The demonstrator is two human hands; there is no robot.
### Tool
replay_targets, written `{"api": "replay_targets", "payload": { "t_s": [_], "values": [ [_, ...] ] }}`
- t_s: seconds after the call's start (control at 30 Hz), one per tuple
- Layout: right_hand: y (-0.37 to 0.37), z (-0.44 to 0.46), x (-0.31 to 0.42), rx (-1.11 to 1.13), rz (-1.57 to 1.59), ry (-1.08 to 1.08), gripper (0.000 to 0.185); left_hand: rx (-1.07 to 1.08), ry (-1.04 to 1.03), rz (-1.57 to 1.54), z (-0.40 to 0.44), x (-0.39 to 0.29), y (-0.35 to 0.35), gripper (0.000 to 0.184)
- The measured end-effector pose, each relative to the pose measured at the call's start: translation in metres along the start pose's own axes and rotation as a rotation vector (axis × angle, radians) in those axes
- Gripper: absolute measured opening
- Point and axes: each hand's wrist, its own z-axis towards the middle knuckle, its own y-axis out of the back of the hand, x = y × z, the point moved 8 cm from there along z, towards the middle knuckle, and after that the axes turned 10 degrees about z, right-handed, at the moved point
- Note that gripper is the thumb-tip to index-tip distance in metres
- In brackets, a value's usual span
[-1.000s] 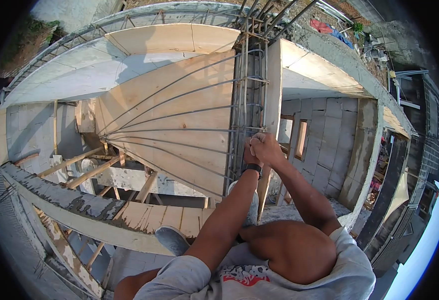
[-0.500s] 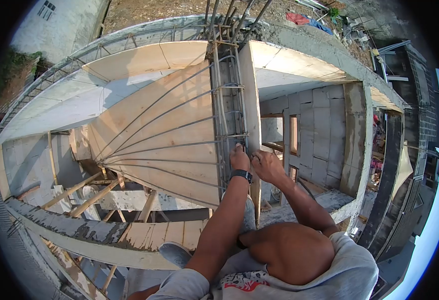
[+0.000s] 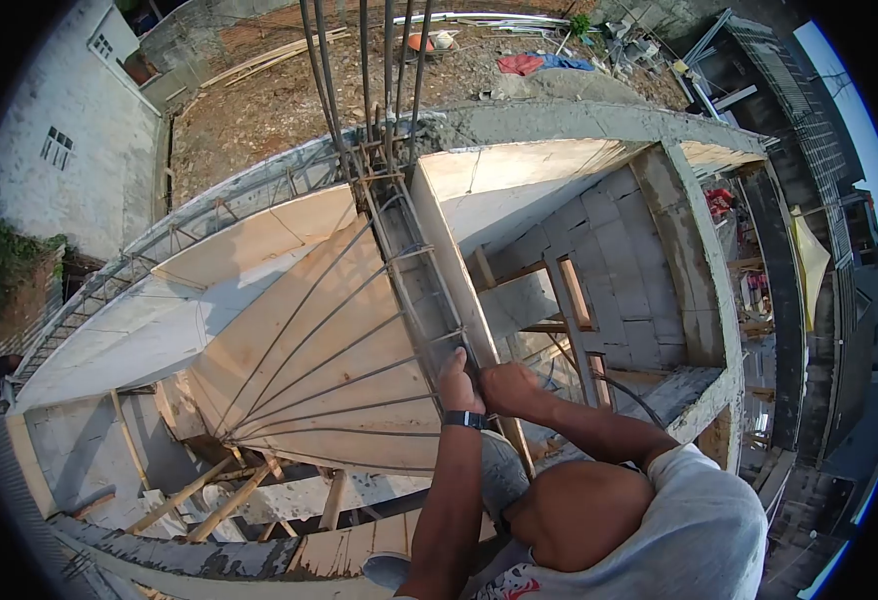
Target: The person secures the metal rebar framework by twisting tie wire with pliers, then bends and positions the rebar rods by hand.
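My left hand (image 3: 456, 382), with a dark watch (image 3: 466, 419) on its wrist, is closed over the lower part of a long rebar cage (image 3: 429, 300). Its thumb points up along the bars, and what its fingers grip is hidden. Right beside it, my right hand (image 3: 509, 388) is curled into a fist at the edge of an upright plywood board (image 3: 464, 280); whatever it holds cannot be made out. Several thin steel bars (image 3: 329, 349) fan out from the cage across a sloping plywood panel (image 3: 289, 320) on the left.
Tall vertical rebars (image 3: 366, 70) rise at the cage's far end. A concrete beam (image 3: 559, 122) runs along the back. Timber props (image 3: 229, 500) stand in the opening at lower left. Block walls (image 3: 609, 270) drop away on the right. My shoe (image 3: 387, 568) is at the bottom.
The view has tilted and swung, so the cage now leans and more ground shows beyond. Both hands stay close together at the cage; the right one looks more tightly curled.
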Motion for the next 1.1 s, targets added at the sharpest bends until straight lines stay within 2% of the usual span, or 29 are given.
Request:
{"api": "replay_targets", "payload": {
  "t_s": [0.17, 0.23, 0.33, 0.43, 0.57, 0.67, 0.7, 0.73, 0.8, 0.83, 0.87, 0.9, 1.03, 1.1],
  "values": [
    [0.001, -0.004, 0.013, 0.023, 0.123, -0.024, 0.021, 0.035, -0.252, 0.406, 0.0, -0.018, 0.003, 0.025],
    [-0.01, -0.001, 0.009, 0.072, 0.188, -0.083, 0.019, 0.114, -0.286, 0.478, 0.001, -0.021, 0.001, 0.025],
    [-0.026, 0.005, 0.007, 0.015, 0.264, 0.014, 0.022, 0.135, -0.187, 0.498, -0.008, -0.028, -0.004, 0.03],
    [-0.017, 0.003, -0.005, -0.156, 0.545, -0.09, 0.026, 0.079, -0.241, 0.853, -0.019, -0.049, -0.01, 0.037],
    [-0.01, -0.005, -0.001, -0.185, 0.491, -0.089, 0.028, 0.115, -0.479, 1.284, -0.008, -0.049, -0.006, 0.043],
    [0.003, -0.025, 0.0, -0.221, 0.5, -0.077, 0.029, 0.24, -0.437, 1.404, -0.031, -0.071, -0.023, 0.045],
    [0.014, -0.039, -0.002, -0.269, 0.521, -0.07, 0.029, 0.26, -0.507, 1.527, -0.03, -0.073, -0.026, 0.046],
    [0.023, -0.054, -0.006, -0.317, 0.543, -0.068, 0.029, 0.297, -0.382, 1.429, -0.029, -0.072, -0.023, 0.046],
    [0.036, -0.086, -0.034, -0.446, 0.552, -0.139, 0.03, 0.373, -0.132, 1.233, -0.031, -0.064, -0.019, 0.048],
    [0.039, -0.106, -0.057, -0.521, 0.554, -0.197, 0.03, 0.405, -0.037, 0.986, -0.008, -0.044, -0.006, 0.052],
    [0.039, -0.129, -0.083, -0.596, 0.552, -0.263, 0.03, 0.483, -0.031, 0.904, 0.003, -0.036, -0.001, 0.053],
    [0.039, -0.152, -0.111, -0.637, 0.525, -0.375, 0.029, 0.448, -0.082, 1.082, -0.014, -0.049, -0.012, 0.054],
    [-0.018, -0.253, -0.237, -0.782, 0.417, -0.768, 0.028, 0.468, -0.159, 1.215, -0.02, -0.058, -0.018, 0.057],
    [-0.057, -0.301, -0.263, -0.801, 0.448, -0.929, 0.03, 0.503, -0.145, 1.288, -0.02, -0.057, -0.02, 0.057]
  ]
}}
